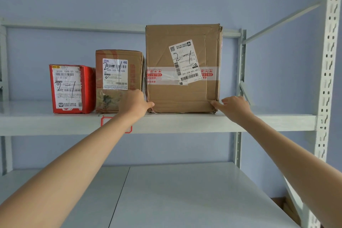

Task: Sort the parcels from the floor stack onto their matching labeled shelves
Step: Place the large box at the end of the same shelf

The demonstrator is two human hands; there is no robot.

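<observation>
We have the large cardboard parcel standing on the upper shelf, hard against the smaller brown parcel. Our left hand and right hand touch its bottom corners, fingers extended rather than curled round it. It looks stiff but creased (likely fairly light); we judge the lower edges the surest hold.

Three parcels on the upper shelf: one red box, one small brown box, one large brown box. Each carries one white label, three total. Two shelves visible, counting the lower shelf. Two hands: left hand, right hand.
</observation>
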